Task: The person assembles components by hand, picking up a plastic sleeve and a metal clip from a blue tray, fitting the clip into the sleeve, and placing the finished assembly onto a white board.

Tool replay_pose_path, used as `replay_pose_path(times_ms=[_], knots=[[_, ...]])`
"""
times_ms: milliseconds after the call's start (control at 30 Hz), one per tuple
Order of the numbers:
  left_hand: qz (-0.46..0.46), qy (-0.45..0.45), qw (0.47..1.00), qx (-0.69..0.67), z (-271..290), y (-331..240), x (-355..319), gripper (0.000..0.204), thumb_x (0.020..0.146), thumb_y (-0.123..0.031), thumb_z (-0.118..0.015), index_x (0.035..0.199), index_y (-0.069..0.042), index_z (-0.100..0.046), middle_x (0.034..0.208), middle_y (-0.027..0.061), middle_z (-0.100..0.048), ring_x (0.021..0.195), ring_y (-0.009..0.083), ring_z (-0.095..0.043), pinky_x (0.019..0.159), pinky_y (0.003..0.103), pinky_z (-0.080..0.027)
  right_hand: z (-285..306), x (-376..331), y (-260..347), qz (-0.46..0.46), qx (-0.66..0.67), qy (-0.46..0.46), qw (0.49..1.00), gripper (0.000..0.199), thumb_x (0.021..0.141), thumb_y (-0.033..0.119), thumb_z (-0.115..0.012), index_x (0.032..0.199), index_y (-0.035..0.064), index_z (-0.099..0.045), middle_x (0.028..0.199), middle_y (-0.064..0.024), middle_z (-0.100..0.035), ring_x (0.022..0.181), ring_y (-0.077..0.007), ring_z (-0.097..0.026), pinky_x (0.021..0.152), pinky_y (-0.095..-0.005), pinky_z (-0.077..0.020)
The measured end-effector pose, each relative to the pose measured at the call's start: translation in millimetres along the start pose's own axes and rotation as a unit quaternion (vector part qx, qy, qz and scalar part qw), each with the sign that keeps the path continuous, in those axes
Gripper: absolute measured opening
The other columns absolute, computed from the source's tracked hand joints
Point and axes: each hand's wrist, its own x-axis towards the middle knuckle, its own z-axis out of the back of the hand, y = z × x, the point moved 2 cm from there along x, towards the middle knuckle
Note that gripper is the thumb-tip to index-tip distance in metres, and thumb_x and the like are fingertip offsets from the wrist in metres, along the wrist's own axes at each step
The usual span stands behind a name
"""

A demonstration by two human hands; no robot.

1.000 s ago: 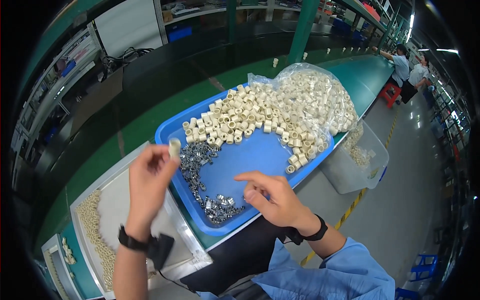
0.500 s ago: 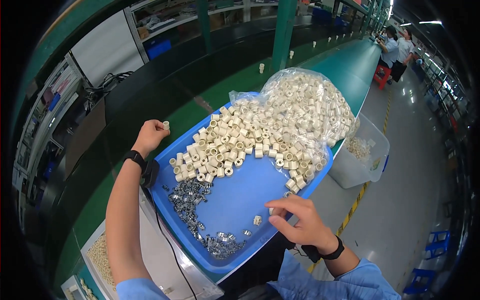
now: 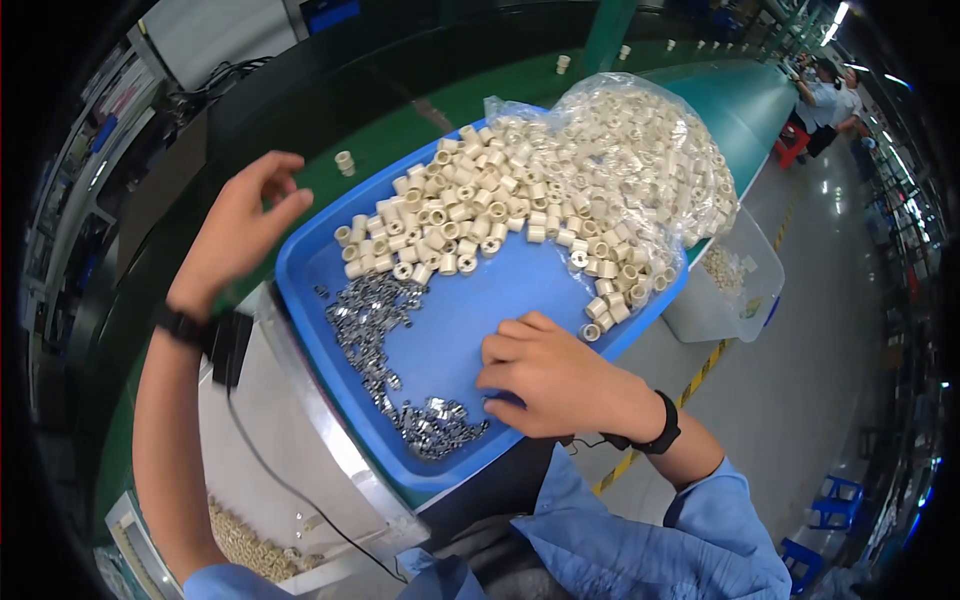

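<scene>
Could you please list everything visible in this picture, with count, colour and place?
Tray: one, blue, centre of the bench.
Plastic rings: many, cream, heaped in the tray's far half.
Clear bag: one, full of cream rings, on the tray's far right.
Metal clips: many, silver, along the tray's near left side.
Single ring: one, cream, on the green belt beyond the tray.
Clear bin: one, right of the tray, lower down.
Co-workers: far right, too small to count.
Left hand: open, above the belt, near the single ring.
Right hand: resting on the tray by the clips.
</scene>
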Motion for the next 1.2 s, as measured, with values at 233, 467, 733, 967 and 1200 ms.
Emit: replay_pose_path(times_ms=[233,467,733,967,1200], knots=[[0.176,-0.025,0.979,0.102,85.5,-48.5,-205.6,0.021,0.095,-0.006,-0.068,0.115,0.001,-0.070,0.100,0.0132,-0.071,0.091,0.0248,-0.066,0.081,0.035,-0.052,-0.8,13.9,3.8,0.001,-0.089,0.145,0.985,0.015,0.077,0.018,-0.080,0.086,0.0113,-0.070,0.086,-0.0038,-0.063,0.096,-0.0252,-0.061,0.092,-0.0383,-0.0412],[0.246,-0.150,0.924,0.253,75.0,47.8,-366.0,0.019,0.086,-0.006,-0.073,0.103,0.001,-0.072,0.101,0.0162,-0.071,0.098,0.0367,-0.066,0.086,0.044,-0.053,1.7,21.6,22.6,-0.095,0.134,0.051,0.985,0.004,0.087,0.003,-0.071,0.090,0.0033,-0.069,0.083,-0.0090,-0.066,0.078,-0.0268,-0.065,0.072,-0.0393,-0.0492],[0.276,-0.133,0.887,0.345,41.8,90.2,-361.6,0.022,0.082,-0.009,-0.076,0.101,0.000,-0.072,0.099,0.0178,-0.069,0.102,0.0386,-0.065,0.090,0.046,-0.053,1.2,5.2,37.8,-0.070,0.127,-0.014,0.989,0.021,0.089,-0.007,-0.063,0.106,-0.0011,-0.073,0.085,-0.0161,-0.066,0.082,-0.0296,-0.069,0.070,-0.0397,-0.0530],[0.256,-0.149,0.899,0.321,47.7,103.5,-366.8,0.015,0.083,-0.003,-0.074,0.096,0.000,-0.066,0.096,0.0179,-0.068,0.097,0.0388,-0.064,0.086,0.046,-0.051,-18.2,12.1,17.0,-0.016,-0.047,-0.030,0.998,0.016,0.086,0.002,-0.062,0.099,0.0008,-0.071,0.089,-0.0166,-0.070,0.084,-0.0401,-0.068,0.077,-0.0481,-0.0558],[0.201,-0.204,0.922,0.261,47.6,53.5,-350.7,0.018,0.089,0.000,-0.071,0.106,0.001,-0.066,0.100,0.0162,-0.065,0.097,0.0360,-0.063,0.089,0.042,-0.051,-14.1,17.6,15.3,-0.037,0.058,-0.026,0.997,0.009,0.089,0.001,-0.064,0.097,0.0017,-0.067,0.088,-0.0149,-0.071,0.080,-0.0347,-0.070,0.071,-0.0437,-0.0549]])
